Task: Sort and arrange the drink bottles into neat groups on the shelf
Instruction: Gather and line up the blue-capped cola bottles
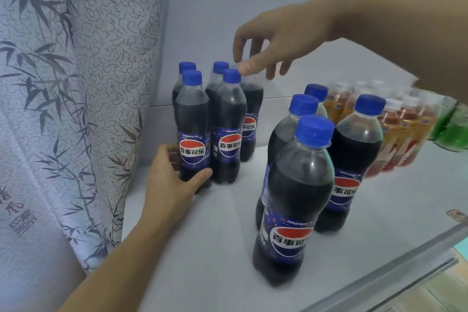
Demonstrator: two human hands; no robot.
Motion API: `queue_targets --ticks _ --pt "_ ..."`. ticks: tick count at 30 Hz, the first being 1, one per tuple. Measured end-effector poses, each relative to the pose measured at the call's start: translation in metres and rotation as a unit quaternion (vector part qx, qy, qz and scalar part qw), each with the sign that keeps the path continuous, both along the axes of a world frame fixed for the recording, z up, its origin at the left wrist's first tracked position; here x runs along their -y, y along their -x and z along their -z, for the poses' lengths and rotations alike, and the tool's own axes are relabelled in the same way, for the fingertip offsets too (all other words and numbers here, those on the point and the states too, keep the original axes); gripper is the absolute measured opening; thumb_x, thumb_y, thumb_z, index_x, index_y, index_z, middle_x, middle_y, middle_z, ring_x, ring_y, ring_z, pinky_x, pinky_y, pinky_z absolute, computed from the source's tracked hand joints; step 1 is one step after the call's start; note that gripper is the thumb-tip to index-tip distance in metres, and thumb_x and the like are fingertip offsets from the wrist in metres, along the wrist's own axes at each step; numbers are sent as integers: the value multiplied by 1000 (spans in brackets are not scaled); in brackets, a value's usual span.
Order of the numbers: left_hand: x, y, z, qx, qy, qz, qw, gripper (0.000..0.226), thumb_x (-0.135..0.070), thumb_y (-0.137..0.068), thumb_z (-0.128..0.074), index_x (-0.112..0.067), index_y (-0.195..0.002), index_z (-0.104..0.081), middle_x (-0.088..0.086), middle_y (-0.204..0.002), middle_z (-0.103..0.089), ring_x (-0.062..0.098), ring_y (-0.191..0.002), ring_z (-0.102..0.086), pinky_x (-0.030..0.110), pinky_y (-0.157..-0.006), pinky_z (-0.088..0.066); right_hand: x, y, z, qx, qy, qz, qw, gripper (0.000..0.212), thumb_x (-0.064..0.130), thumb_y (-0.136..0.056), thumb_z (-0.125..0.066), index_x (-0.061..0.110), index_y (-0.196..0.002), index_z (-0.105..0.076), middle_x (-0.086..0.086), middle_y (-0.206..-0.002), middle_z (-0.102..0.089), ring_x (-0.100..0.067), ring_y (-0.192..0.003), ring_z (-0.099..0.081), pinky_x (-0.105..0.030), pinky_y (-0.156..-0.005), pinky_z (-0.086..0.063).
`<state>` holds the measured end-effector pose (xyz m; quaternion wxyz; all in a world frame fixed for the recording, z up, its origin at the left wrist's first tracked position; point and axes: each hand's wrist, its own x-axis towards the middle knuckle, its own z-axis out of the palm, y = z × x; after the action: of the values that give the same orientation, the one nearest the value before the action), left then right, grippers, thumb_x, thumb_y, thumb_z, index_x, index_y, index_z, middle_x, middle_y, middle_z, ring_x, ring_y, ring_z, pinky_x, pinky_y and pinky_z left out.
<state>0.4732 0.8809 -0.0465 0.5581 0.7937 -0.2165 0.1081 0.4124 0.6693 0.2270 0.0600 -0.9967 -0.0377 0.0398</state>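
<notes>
My left grip wraps the front-left cola bottle at nine o'clock; my right grip hangs loose above the caps.

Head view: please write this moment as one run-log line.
left hand grips front-left cola bottle | right hand above group's caps | shelf

The left hand reaches in from the lower left on a bare forearm, palm turned to the right. Its thumb and fingers are curled around the base of a cola bottle, thumb at the front. The right hand comes in from the upper right, forearm bare, held high with the palm down. Its fingers hang loosely spread and its thumb tip sits just beside a bottle cap, gripping nothing.
</notes>
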Motion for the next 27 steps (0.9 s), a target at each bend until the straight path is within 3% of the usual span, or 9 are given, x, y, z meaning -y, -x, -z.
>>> queue_targets --ticks 4,7,10,13,16,21,24,27 --pt "2 0 0 0 7 -8 1000 68 -35 -73 -90 -30 -122 -44 -15 -111 -61 5 -102 -62 21 -79 -48 21 43 -17 -94 40 -27 994 29 54 -80 -67 38 -105 -70 12 -102 -74 -5 -87 -72 -31 -72 -58" --pt "1 8 -7 108 21 -82 991 61 -35 -83 -82 -14 -130 -49 3 -122 -59 19 -113 -58 37 -98 -47 42 55 -5 -149 30 -42 988 21 34 -85 -77 40 -104 -70 7 -100 -75 -10 -77 -73 -33 -69 -56" --pt "4 29 -24 284 11 -102 953 37 -20 -85 -63 -3 -118 -56 10 -114 -57 28 -107 -55 37 -95 -42 57 56 11 -121 -18 -72 990 28 15 -82 -82 38 -93 -72 -2 -94 -74 -24 -74 -75 -41 -69 -59" --pt "13 42 -30 356 -43 -78 930 31 -18 -82 -57 -3 -109 -60 12 -111 -60 33 -103 -56 47 -89 -43 66 53 19 -41 -23 -103 994 25 12 -79 -85 29 -93 -74 1 -85 -75 -25 -76 -76 -41 -81 -58" --pt "16 36 -25 302 -22 -114 946 43 -18 -80 -60 -4 -120 -53 14 -119 -54 34 -109 -54 55 -92 -45 73 42 20 18 -10 -121 993 24 16 -81 -84 28 -99 -75 5 -86 -76 -16 -77 -76 -35 -86 -56" --pt "12 23 -13 92 -20 -99 991 77 -28 -82 -72 -23 -148 -33 1 -134 -52 14 -107 -60 52 -87 -57 75 1 18 32 -7 -140 990 25 13 -83 -82 28 -101 -74 0 -96 -75 -17 -79 -74 -38 -85 -57" --pt "12 21 -8 72 -82 -63 992 75 -19 -82 -79 -25 -145 -38 -5 -127 -64 -1 -104 -62 35 -82 -57 77 -23 22 26 -6 -153 988 26 12 -83 -81 29 -101 -72 4 -96 -73 -9 -74 -70 -34 -80 -56" --pt "11 20 -8 72 -91 -59 992 68 -21 -81 -81 -25 -139 -44 -8 -122 -67 1 -100 -64 33 -80 -59 81 -35 29 19 -17 -159 987 27 10 -84 -80 30 -98 -70 10 -91 -70 -2 -68 -64 -28 -77 -51"
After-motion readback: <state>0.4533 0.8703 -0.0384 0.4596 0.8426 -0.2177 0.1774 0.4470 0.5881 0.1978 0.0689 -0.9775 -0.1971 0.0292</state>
